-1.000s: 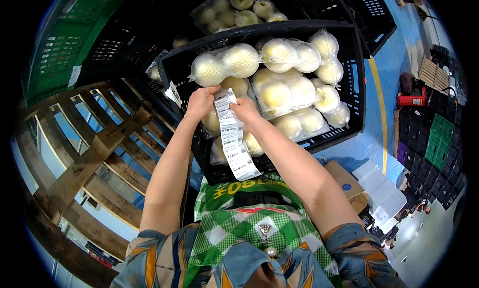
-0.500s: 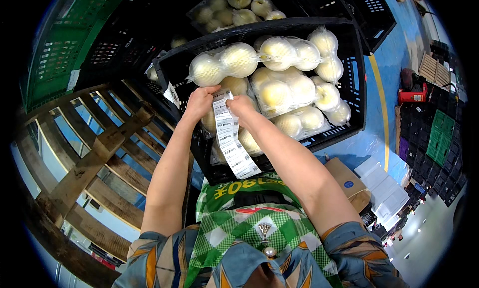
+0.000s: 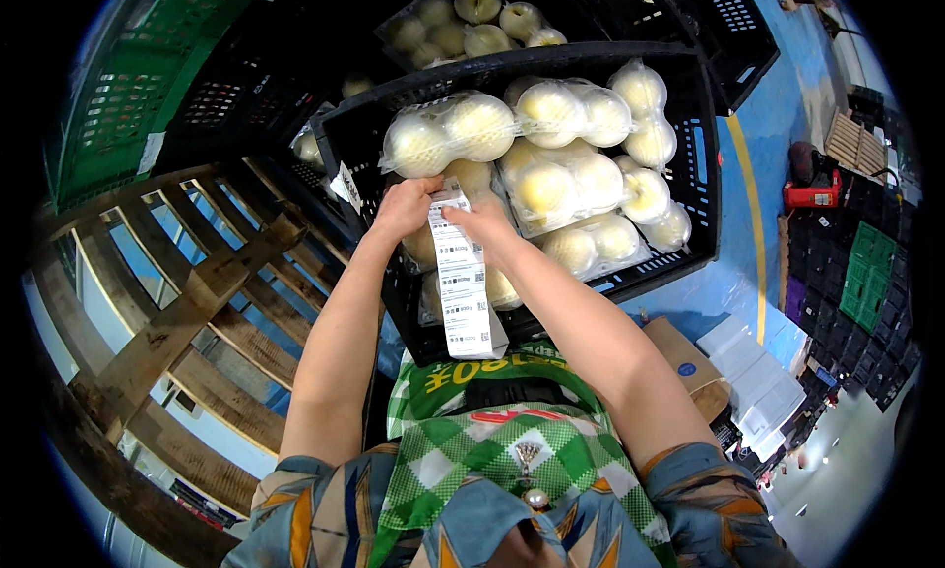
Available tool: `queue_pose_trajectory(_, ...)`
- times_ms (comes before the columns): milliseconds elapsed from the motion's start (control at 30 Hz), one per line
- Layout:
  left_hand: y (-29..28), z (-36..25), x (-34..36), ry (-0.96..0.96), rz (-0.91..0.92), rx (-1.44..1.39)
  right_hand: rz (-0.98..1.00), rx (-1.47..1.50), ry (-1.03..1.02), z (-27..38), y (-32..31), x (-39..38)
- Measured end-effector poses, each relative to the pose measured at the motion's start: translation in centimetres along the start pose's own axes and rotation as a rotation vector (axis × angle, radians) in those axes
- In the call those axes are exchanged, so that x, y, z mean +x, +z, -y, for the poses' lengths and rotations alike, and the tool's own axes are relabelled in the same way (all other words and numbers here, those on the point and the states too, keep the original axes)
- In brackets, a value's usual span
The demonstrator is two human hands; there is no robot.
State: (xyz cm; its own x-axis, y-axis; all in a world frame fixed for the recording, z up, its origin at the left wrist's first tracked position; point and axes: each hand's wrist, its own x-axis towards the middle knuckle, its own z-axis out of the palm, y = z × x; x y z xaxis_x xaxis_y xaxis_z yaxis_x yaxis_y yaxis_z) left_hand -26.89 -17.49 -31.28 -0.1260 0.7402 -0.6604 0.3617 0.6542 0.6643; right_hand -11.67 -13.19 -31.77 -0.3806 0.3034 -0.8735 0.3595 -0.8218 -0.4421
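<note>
A long white strip of printed labels [image 3: 461, 292] hangs down over the near side of the black crate [image 3: 679, 268]. My left hand [image 3: 402, 210] is closed on the strip's upper left edge. My right hand [image 3: 484, 223] pinches the same strip from the right, its thumb on the face. Beneath my hands the crate holds several clear packs of round pale-yellow fruit [image 3: 571, 186], seemingly in foam nets. One pack [image 3: 448, 135] lies just beyond my fingertips. My hands and the strip partly cover the packs at the crate's left side.
Behind stands another dark crate with more pale fruit [image 3: 482, 38]. A slatted wooden pallet [image 3: 197, 283] rises on the left below a green crate [image 3: 157, 86]. On the right are a cardboard box [image 3: 684, 366], white foam boxes [image 3: 753, 376] and stacked crates [image 3: 866, 273] on a blue floor.
The strip's lower end has swung left and now hangs straighter, its tip curling. Both hands have shifted slightly down and right, still on the strip. The crate appears slightly lower in view.
</note>
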Motion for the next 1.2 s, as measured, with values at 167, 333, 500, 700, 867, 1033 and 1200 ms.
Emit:
queue_pose_trajectory(167,1.0,1.4,0.3,0.076,-0.079,0.025,0.067,-0.156,0.169,1.8,-1.5,-7.5)
queue_pose_trajectory(333,1.2,1.1,-0.6,0.132,-0.073,0.128,0.141,-0.362,-0.09,3.4,-4.9,-14.6)
queue_pose_trajectory(500,0.6,-2.4,-5.6,0.106,0.003,-0.066,0.046,-0.408,-0.358,5.3,-9.1,-21.0)
queue_pose_trajectory(700,8.8,-8.8,-14.8,0.409,0.313,-0.94,-0.081,-0.84,-0.548,3.6,-11.5,-28.0)
queue_pose_trajectory(867,14.5,-12.9,-17.3,0.24,0.341,-0.989,-0.246,-0.719,-0.649,-0.7,-12.6,-30.8)
queue_pose_trajectory(1033,16.3,-14.5,-18.0,0.222,0.325,-0.941,-0.464,-0.326,-0.649,-5.3,-15.1,-30.3)
queue_pose_trajectory(1200,17.4,-15.5,-19.0,0.207,0.333,-0.968,-0.46,0.327,-0.452,-7.3,-16.5,-29.4)
